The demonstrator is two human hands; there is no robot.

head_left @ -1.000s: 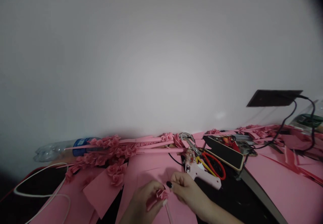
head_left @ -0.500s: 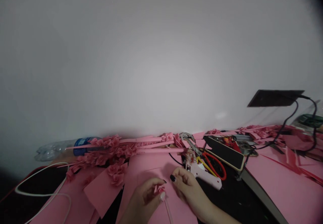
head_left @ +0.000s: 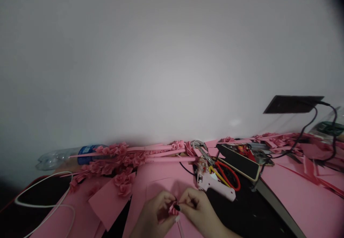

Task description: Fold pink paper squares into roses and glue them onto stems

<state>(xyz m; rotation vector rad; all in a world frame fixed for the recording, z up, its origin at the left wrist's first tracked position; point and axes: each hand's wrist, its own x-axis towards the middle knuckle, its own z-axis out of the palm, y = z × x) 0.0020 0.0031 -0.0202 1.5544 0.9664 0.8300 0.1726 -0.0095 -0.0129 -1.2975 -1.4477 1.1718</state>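
Note:
A small pink paper flower (head_left: 173, 209) on a thin pale stem is pinched between the thumb and fingers of my left hand (head_left: 157, 213), low in the middle of the view. My right hand (head_left: 197, 209) is against its right side, thumb and forefinger closed on a petal edge. The fingertips hide part of the flower. Beneath both hands lie pink paper sheets (head_left: 158, 175). Just beyond my right hand rests a pale pink hot glue gun (head_left: 217, 188).
Pink paper flowers (head_left: 107, 166) and a plastic bottle (head_left: 61, 157) lie at the left, near a white cable (head_left: 40, 205). Red-handled scissors (head_left: 233, 180) and a dark phone-like slab (head_left: 239, 161) are on the right. A dark panel (head_left: 292, 104) with cables stands against the wall.
My right hand has moved left and down from beside the flower to touch it, its thumb and forefinger now on the petals. My left hand still holds the flower.

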